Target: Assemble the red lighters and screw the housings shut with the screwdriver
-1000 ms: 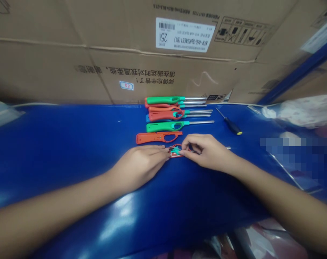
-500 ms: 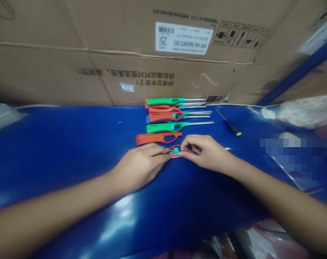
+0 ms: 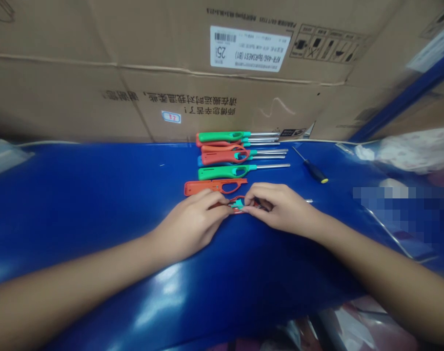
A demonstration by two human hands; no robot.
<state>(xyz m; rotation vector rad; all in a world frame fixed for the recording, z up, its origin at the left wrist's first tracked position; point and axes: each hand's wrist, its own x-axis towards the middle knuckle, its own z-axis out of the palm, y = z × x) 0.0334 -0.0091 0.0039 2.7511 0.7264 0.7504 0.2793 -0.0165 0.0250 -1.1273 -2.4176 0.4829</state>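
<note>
Lighter [image 3: 238, 204] lies open on the surface [image 3: 108, 195], between your left hand [image 3: 192, 222] and right hand [image 3: 280, 207], its long axis running left to right, both hands about equally near its green middle, though whether either grip clasps it you cannot tell.

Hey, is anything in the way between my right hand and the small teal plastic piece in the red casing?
Nothing visible is; the right hand has its fingertips right at the small teal plastic piece.
</note>
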